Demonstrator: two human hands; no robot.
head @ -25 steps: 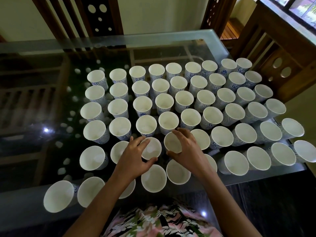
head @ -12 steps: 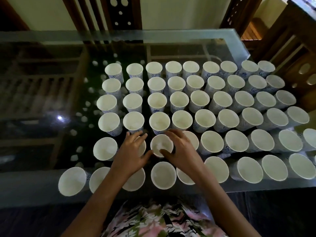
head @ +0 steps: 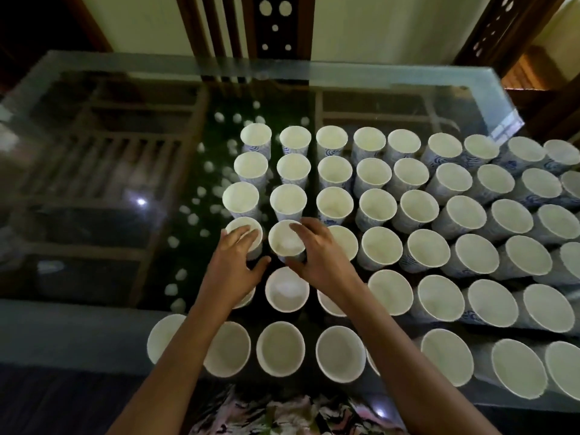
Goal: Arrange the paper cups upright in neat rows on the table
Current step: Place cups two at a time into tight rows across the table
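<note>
Several white paper cups with blue patterns stand upright in rows on the glass table (head: pixel 94 328), filling its middle and right side. My left hand (head: pixel 233 268) lies over the rim of the leftmost cup (head: pixel 243 229) of the fourth row, thumb spread beside its base. My right hand (head: pixel 320 255) grips the neighbouring cup (head: pixel 284 241), fingers on its far-right rim and thumb on its near side. A cup (head: pixel 286 290) of the row in front stands between my wrists. My forearms hide parts of the near-row cups.
The table's left half holds no cups; wooden slats show through the glass there. A dark wooden chair back (head: pixel 273 26) stands behind the table and another chair (head: pixel 502 32) at the back right. The nearest cup row (head: pixel 280 348) sits close to the table's front edge.
Both hands moved away from me and left, from the cups of the fifth row to two cups at the left end of the fourth row. The camera view shifted left and closer.
</note>
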